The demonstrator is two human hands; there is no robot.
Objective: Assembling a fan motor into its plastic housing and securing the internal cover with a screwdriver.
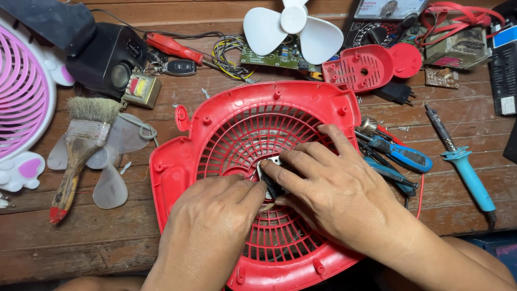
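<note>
- Both hands down at the hub of the red fan grille housing (215,134), lying flat across the wooden workbench (81,237), near its front edge.
- Left hand (212,226) curled, fingertips pressed onto the small metal-and-black motor part (271,175) at the grille's centre; pinching it, by the look of it, though the fingers hide the grip itself.
- Right hand (336,188) spread over the ribs, index and thumb closing on the same part from the other side, remaining fingers resting loose on the grille.
- Step in hand, at a guess: seating or freeing that centre piece in the hub, with both hands steadying it.
- Next move likely calling for a firm two-sided hold and a straight lift or press, keeping the thin red ribs from flexing.
- Close by on the right: blue-handled pliers (404,156) touching the housing's edge, blue soldering iron (466,172) a little further out.
- To the left: worn paintbrush (81,148), clear fan blade (110,186) beneath it, pink-and-white grille (24,97) at the edge.
- Up top: white fan blade (293,27), small red cover (371,67), green circuit board (269,56).
</note>
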